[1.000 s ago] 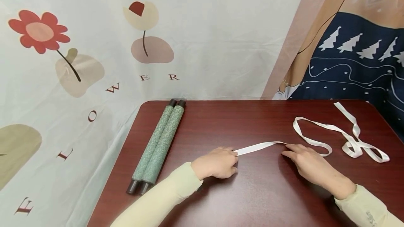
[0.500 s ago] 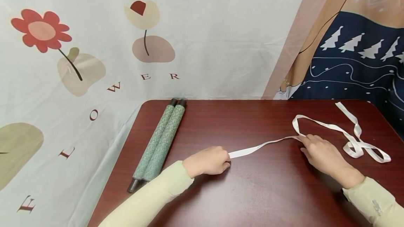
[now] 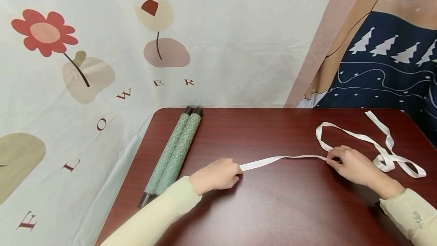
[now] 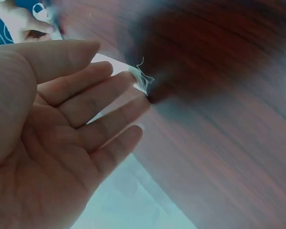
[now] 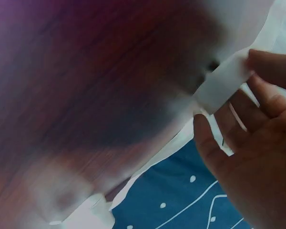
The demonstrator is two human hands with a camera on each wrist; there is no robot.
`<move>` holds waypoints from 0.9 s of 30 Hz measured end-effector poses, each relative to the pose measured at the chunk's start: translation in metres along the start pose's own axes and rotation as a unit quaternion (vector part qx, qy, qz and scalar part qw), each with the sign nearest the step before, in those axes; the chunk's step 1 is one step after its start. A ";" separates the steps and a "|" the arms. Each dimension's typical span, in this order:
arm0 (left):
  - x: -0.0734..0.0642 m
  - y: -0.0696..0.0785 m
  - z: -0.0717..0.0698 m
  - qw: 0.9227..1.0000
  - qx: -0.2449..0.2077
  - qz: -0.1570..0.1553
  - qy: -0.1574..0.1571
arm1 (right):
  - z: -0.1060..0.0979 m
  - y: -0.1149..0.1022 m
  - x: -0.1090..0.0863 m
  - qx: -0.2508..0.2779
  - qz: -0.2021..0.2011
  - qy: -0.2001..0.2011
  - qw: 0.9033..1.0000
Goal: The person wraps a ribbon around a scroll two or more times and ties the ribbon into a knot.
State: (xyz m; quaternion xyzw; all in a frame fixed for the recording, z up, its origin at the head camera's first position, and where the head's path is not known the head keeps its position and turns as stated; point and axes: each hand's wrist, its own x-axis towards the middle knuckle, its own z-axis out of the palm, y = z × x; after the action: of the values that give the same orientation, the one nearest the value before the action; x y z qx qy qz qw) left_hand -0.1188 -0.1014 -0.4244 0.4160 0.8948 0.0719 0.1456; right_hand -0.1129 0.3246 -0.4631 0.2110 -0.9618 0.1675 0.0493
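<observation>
A narrow white ribbon (image 3: pixel 261 163) runs across the dark red table between the two hands. The fingers of my left hand (image 3: pixel 218 174) lie on its left end; the left wrist view shows them nearly straight, thumb apart, with the frayed ribbon end (image 4: pixel 140 82) at the fingertips. To the right, my right hand (image 3: pixel 353 166) pinches the ribbon between thumb and fingers. Past that hand the ribbon continues in loose loops (image 3: pixel 385 158) on the table. In the right wrist view a stretch of ribbon (image 5: pixel 224 83) passes the thumb and fingertips.
Two green speckled rods with black ends (image 3: pixel 175 151) lie side by side at the table's left edge, partly behind the left sleeve (image 3: pixel 164 208). A printed curtain (image 3: pixel 232 41) hangs along the back and left of the table (image 3: pixel 259 132).
My left hand has slid left along with the ribbon's end. My right hand has moved right along the ribbon and now pinches it farther along. The rods have stayed put.
</observation>
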 end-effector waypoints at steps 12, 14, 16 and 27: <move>-0.020 -0.017 -0.005 0.999 -0.004 -0.046 0.017 | -0.014 0.021 -0.012 0.035 0.042 -0.091 0.994; -0.022 -0.020 -0.006 0.998 -0.008 -0.054 0.013 | -0.016 0.024 -0.014 0.034 0.046 -0.098 0.994; -0.025 -0.023 -0.007 0.998 -0.009 -0.062 0.009 | -0.017 0.026 -0.016 0.042 0.051 -0.101 0.993; -0.038 -0.037 -0.008 0.996 0.011 -0.081 0.024 | -0.027 0.040 -0.020 0.081 0.045 -0.073 0.993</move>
State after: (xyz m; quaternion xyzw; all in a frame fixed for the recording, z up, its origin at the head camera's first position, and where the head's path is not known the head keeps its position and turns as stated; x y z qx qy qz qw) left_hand -0.1250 -0.1546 -0.4187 0.3422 0.9294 0.0599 0.1247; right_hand -0.1105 0.3756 -0.4535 0.1829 -0.9546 0.2305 -0.0460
